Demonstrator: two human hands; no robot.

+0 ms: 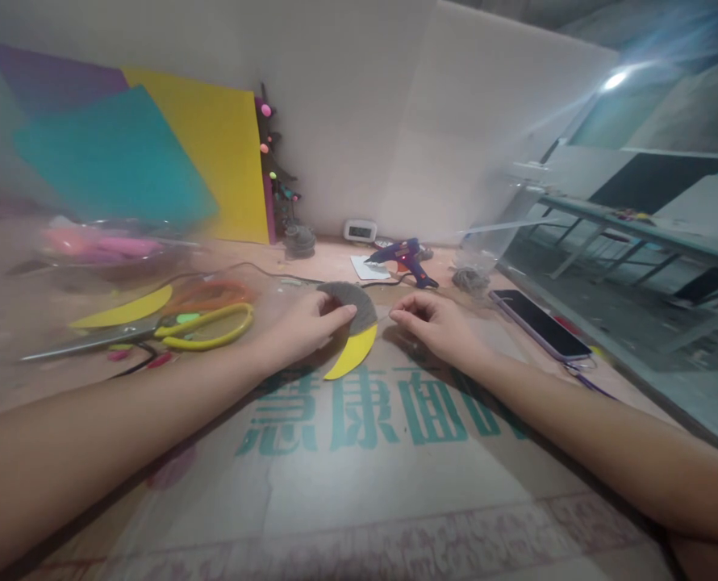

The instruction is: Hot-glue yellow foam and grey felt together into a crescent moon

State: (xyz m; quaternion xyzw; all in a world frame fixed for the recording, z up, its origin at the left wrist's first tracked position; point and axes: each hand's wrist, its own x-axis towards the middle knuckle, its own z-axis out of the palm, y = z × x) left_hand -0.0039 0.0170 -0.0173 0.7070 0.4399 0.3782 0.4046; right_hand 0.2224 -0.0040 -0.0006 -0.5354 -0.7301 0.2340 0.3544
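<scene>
A crescent (354, 353) has a bare yellow lower tip, while its upper part is covered in grey yarn (362, 309). My left hand (298, 329) grips it from the left, thumb pressed on the grey part and fingers behind. To the right, my right hand (432, 321) is closed in a pinch, apart from the crescent. A thin grey strand seems to run from the crescent's edge to those fingertips. Past my right hand lies a small tangle of grey yarn (471, 280).
Yellow-handled scissors (205, 327) and a second yellow crescent (126, 311) lie left. Behind are a glue gun (404, 260) with its cord, a small digital clock (360, 231) and coloured sheets (226, 161). A phone (540, 324) rests near the table's right edge.
</scene>
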